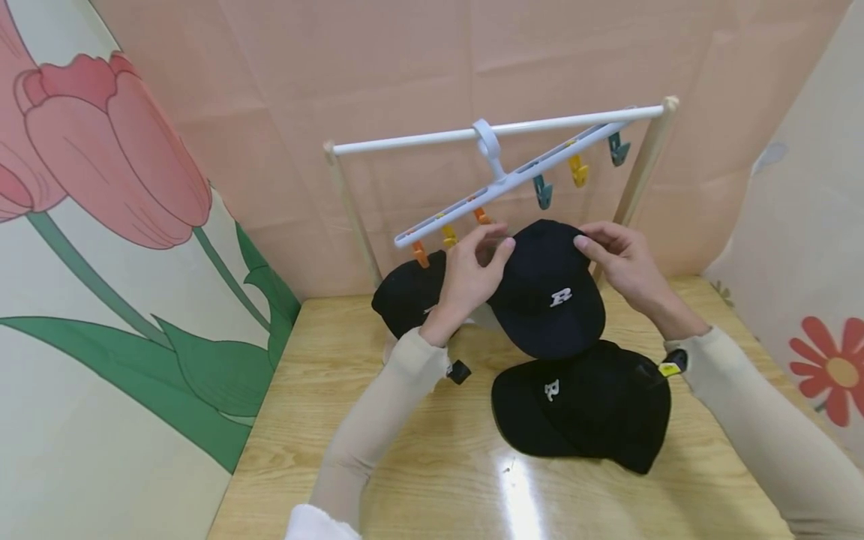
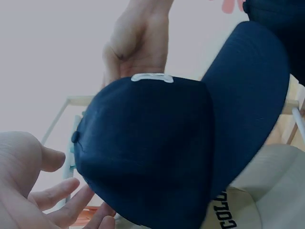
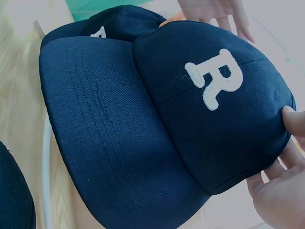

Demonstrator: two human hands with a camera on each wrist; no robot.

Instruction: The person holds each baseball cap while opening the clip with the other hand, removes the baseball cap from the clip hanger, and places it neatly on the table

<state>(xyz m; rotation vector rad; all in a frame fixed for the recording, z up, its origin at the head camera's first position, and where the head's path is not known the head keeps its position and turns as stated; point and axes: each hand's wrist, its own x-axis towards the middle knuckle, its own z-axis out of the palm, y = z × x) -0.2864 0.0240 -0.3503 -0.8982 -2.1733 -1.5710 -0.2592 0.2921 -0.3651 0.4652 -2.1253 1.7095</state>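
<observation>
A dark navy cap (image 1: 540,262) with a white letter R hangs in the air under the hanger, brim downward. My right hand (image 1: 631,270) pinches the right side of its crown; in the right wrist view the thumb (image 3: 295,121) presses the outside. My left hand (image 1: 469,277) is at the crown's other side. Its thumb (image 2: 51,159) stands off the fabric in the left wrist view, and its fingers are spread beside the cap's edge. Another black cap (image 1: 405,296) is below an orange clip (image 1: 420,253), partly hidden by my left hand. A third black cap (image 1: 601,405) lies on the table.
A pale blue hanger (image 1: 513,180) with several coloured clips hooks over a white rod (image 1: 418,139) on wooden posts. The wooden table (image 1: 337,427) runs beneath. A tulip-print panel (image 1: 135,300) stands at left. Pale fabric with dark lettering (image 2: 226,212) shows in the left wrist view.
</observation>
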